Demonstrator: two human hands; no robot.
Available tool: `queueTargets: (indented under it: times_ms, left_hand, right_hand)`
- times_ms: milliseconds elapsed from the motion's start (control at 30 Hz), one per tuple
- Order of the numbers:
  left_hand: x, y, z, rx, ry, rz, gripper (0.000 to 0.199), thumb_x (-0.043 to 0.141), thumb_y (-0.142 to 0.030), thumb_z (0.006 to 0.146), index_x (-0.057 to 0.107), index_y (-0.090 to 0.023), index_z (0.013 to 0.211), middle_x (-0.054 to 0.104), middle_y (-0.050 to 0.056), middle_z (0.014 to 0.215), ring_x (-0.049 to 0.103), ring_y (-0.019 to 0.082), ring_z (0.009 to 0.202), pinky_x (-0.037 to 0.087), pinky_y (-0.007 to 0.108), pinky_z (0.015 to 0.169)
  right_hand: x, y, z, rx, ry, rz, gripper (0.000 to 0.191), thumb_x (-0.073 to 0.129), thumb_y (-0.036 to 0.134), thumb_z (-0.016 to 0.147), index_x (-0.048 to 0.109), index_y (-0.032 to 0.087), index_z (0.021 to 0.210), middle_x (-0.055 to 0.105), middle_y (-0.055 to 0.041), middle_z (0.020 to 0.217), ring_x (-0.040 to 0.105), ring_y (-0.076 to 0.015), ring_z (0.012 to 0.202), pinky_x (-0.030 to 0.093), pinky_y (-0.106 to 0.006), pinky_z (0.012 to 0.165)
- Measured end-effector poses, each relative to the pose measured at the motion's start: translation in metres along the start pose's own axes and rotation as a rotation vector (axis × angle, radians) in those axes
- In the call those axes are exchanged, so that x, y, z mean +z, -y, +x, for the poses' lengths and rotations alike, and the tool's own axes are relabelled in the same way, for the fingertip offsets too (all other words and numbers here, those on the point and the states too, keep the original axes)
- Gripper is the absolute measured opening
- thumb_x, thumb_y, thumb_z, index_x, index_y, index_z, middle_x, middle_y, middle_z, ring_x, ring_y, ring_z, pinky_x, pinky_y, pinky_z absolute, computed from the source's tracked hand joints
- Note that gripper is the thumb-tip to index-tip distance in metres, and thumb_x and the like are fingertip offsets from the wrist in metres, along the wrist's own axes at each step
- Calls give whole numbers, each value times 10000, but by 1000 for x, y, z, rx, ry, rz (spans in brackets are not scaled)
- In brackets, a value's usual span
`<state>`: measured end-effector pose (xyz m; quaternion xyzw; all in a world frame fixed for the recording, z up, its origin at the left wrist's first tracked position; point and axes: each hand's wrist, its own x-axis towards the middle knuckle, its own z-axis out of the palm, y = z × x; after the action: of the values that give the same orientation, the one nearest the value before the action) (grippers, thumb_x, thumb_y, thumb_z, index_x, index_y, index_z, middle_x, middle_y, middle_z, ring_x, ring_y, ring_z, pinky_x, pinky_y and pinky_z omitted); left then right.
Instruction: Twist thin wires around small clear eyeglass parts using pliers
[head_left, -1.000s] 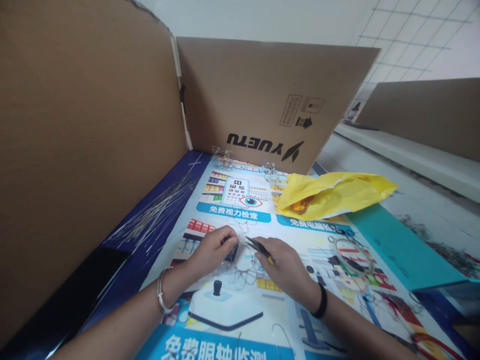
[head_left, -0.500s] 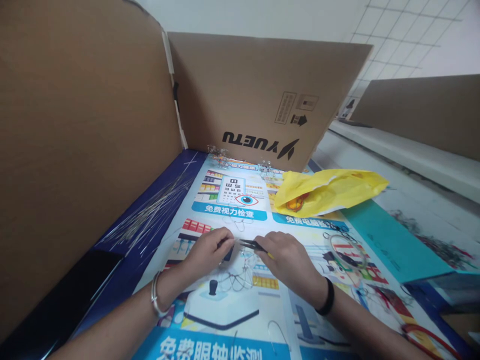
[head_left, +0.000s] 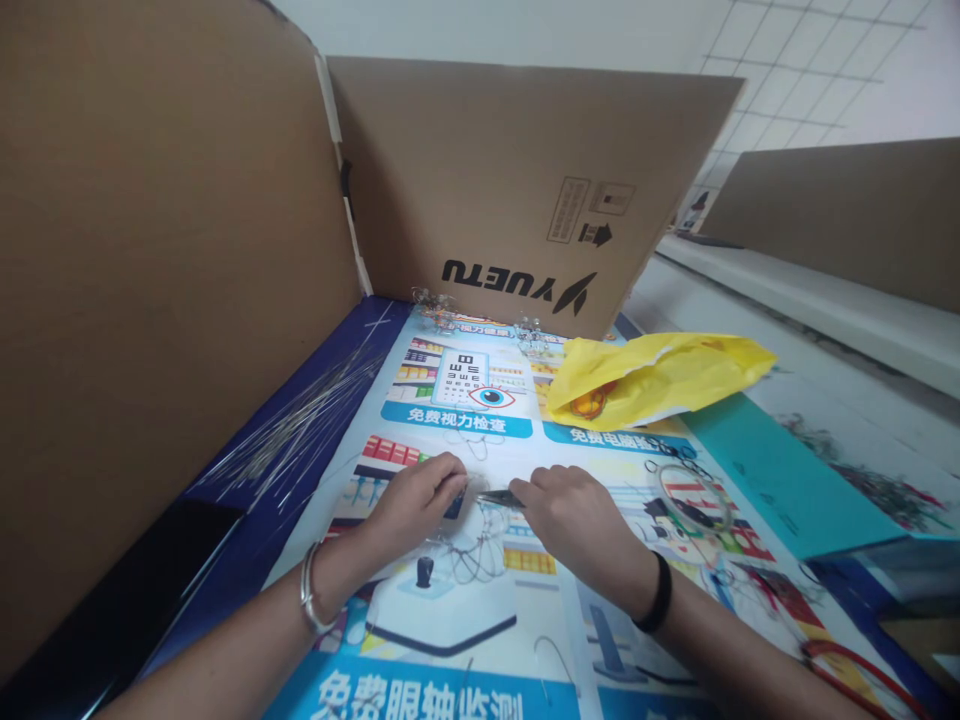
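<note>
Gripping pliers [head_left: 501, 497] in the right hand [head_left: 577, 525], tips near the left | left hand [head_left: 420, 500] pinching something fine, too blurred to name | looped wire [head_left: 478, 553] below, between both hands, over the printed poster [head_left: 480, 480]

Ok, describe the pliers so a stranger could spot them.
Find the YUETU cardboard panel, then the poster in front. Around the poster's middle, the right hand holds the needle-nose pliers, tips toward the left hand. Dark, solid and tapered, they differ from the thin wire loops.
</note>
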<state>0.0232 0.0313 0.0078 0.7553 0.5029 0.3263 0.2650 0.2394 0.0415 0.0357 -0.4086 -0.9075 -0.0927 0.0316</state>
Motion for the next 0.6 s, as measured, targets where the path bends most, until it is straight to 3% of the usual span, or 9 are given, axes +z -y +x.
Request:
queueTargets:
  times_ms: [267, 600]
  left_hand:
    - [0, 0, -2, -51, 41, 6, 212, 333, -305, 903, 497, -202, 816, 552, -24, 667, 506, 129, 610, 351, 232, 574]
    - [0, 2, -3, 24, 49, 101, 209, 333, -310, 912, 501, -208, 840, 567, -19, 691, 527, 122, 625, 354, 215, 570]
  right_hand:
    - [-1, 1, 3, 14, 63, 100, 99, 516, 207, 813, 608, 227, 844, 602, -9, 733, 525, -140, 686, 260, -274, 600]
    - [-3, 1, 5, 16, 96, 170, 118, 516, 205, 804, 626, 221, 843, 613, -13, 744, 557, -136, 709, 303, -253, 603]
